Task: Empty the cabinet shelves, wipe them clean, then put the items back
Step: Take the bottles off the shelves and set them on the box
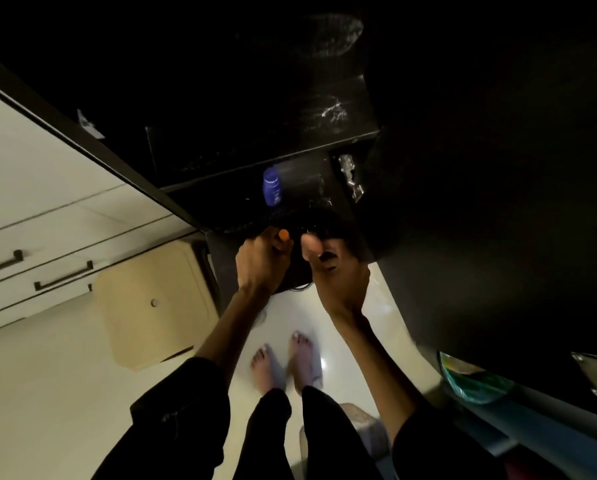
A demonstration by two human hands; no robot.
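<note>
The dark cabinet (pixel 324 140) stands open in front of me, its black shelves streaked with pale marks. A blue bottle (pixel 272 187) stands at the left of the lower shelf (pixel 311 188). At that shelf's front edge my left hand (pixel 259 263) grips a small item with an orange cap (pixel 283 234); the rest of the item is hidden by my fingers. Beside it my right hand (pixel 338 275) curls thumb and fingers round a black object (pixel 299 271) that hangs between both hands. What that black object is stays too dark to tell.
White drawers with black bar handles (pixel 63 274) line the left wall. A cream panel with a round knob (pixel 155 302) leans below them. My bare feet (pixel 283 362) stand on the glossy white floor. A grey stool (pixel 363 427) and a teal bag (pixel 473 382) sit at the lower right. A metal hinge (pixel 350 180) is on the cabinet's right side.
</note>
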